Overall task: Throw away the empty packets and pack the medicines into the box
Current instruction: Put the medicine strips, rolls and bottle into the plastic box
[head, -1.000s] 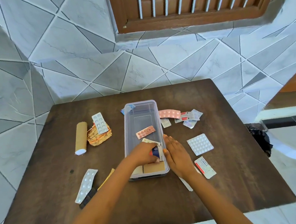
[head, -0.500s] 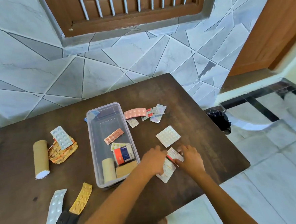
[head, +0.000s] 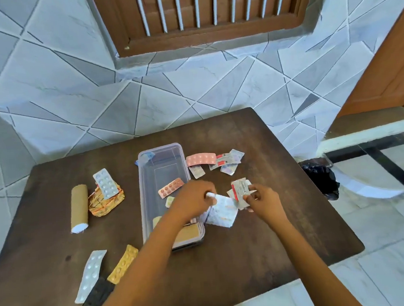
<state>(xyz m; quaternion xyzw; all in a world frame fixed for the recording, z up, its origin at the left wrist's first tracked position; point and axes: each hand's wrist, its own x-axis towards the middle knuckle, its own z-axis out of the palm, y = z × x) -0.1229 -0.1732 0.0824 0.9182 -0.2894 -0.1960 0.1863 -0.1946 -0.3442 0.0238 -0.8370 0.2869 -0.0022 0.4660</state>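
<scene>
The left hand (head: 194, 201) pinches a white pill sheet (head: 223, 211) just right of the clear box (head: 160, 165). Further right of the box, the right hand (head: 263, 202) grips a red-and-white packet (head: 240, 190). Half a second ago both hands lay low on the table (head: 273, 231) right of the box; now both packets are lifted. The pink strip (head: 171, 188) inside the box has stayed put.

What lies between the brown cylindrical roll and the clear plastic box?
In the head view, a crumpled orange foil packet, with a silver blister strip lying partly on it.
</scene>
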